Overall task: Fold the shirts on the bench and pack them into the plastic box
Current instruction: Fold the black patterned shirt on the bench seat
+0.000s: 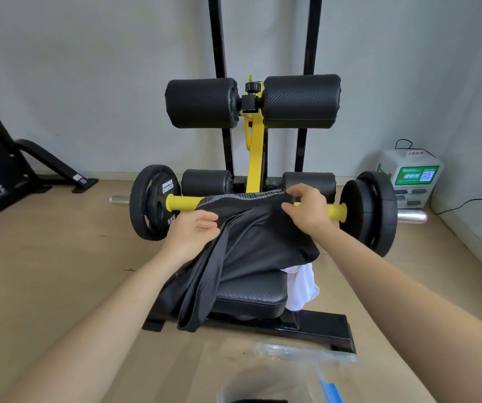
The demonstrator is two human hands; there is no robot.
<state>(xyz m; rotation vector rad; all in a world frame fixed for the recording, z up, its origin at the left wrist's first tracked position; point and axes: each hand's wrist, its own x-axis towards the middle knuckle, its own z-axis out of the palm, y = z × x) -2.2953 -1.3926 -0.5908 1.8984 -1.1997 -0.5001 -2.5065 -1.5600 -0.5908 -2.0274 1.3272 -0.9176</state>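
Both bare forearms reach forward and converge, the left hand (194,229) curling thumb and fingers on the left edge of the shirt (263,242), while the right hand (305,209), palm down and slightly farther out, pinches its top edge.

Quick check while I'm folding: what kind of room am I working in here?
Most likely a small gym or workout room. A padded bench with black roller pads stands by the wall, and a yellow bar carries weight plates. The left hand and right hand hold a black shirt over the bench.
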